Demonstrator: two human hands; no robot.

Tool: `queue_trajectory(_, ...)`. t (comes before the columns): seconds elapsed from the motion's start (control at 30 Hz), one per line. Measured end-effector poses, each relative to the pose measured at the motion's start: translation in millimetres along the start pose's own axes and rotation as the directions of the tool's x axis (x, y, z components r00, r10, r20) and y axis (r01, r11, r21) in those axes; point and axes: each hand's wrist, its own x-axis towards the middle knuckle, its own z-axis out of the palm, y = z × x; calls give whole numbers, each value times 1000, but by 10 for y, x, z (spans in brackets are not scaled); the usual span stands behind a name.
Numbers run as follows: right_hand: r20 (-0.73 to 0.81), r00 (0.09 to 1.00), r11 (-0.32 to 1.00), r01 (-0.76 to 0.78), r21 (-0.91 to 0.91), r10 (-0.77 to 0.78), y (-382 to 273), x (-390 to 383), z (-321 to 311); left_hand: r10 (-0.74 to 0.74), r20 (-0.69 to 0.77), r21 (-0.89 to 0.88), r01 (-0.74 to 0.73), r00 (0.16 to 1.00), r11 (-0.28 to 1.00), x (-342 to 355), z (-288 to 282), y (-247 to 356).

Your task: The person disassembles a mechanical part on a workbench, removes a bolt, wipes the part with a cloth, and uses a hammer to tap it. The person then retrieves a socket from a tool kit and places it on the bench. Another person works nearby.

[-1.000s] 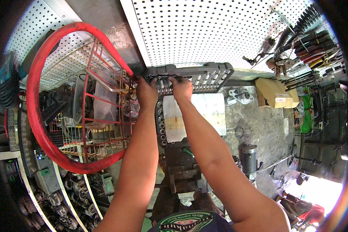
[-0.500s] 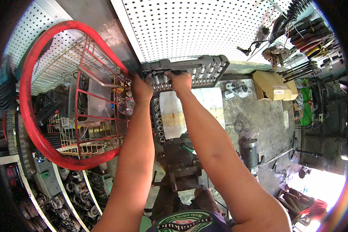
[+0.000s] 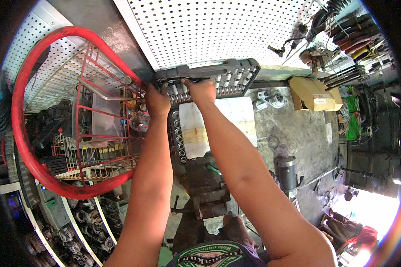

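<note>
Both my arms reach forward to an open socket set case point(image 3: 236, 92), its dark tray filled with rows of shiny sockets point(image 3: 227, 79). My left hand point(image 3: 157, 101) is closed at the case's left end, its fingertips partly hidden. My right hand point(image 3: 203, 92) bends over the middle of the case, thumb pointing left. Between them lies a dark, bar-shaped metal tool point(image 3: 171, 82), its exact kind unclear, with the fingers of both hands on it. Nearer to me, a column of larger sockets point(image 3: 179, 139) runs beside a stained white board point(image 3: 196, 129).
A red-rimmed wire basket point(image 3: 24, 142) stands close on the left. On the bench to the right are a metal part point(image 3: 278, 100), a cardboard box point(image 3: 314, 95) and a dark cylinder point(image 3: 286, 171). A vise point(image 3: 211, 196) is nearest me; white pegboard point(image 3: 200, 31) rises behind the case.
My right hand has shifted slightly left along the case, closer to my left hand. Less of the dark tool shows between them. The whole view has drifted a little.
</note>
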Motion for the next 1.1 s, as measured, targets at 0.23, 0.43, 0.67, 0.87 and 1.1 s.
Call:
queue_trajectory(0.23, 51, 999, 1000, 13, -18, -12, -48, -6, -82, -17, 7, -167, 18, 1000, 986, -16, -3, -46)
queue_trajectory(0.43, 52, 999, 998, 11, -59, -8, -52, 0, -133, -75, 88, -301, 99, 993, 949, -56, 24, -115)
queue_trajectory(0.67, 96, 995, 996, 11, -94, -2, -22, 44, -89, -8, 13, -329, 12, 1000, 944, 30, 96, -245)
queue_trajectory(0.87, 111, 994, 998, 7, -69, 1, 1, 104, -59, -29, 93, -311, 57, 995, 949, 145, 97, -339)
queue_trajectory(1.1, 103, 994, 995, -33, -93, 43, -107, -17, -172, -79, 154, -355, 130, 985, 926, 10, 25, -116)
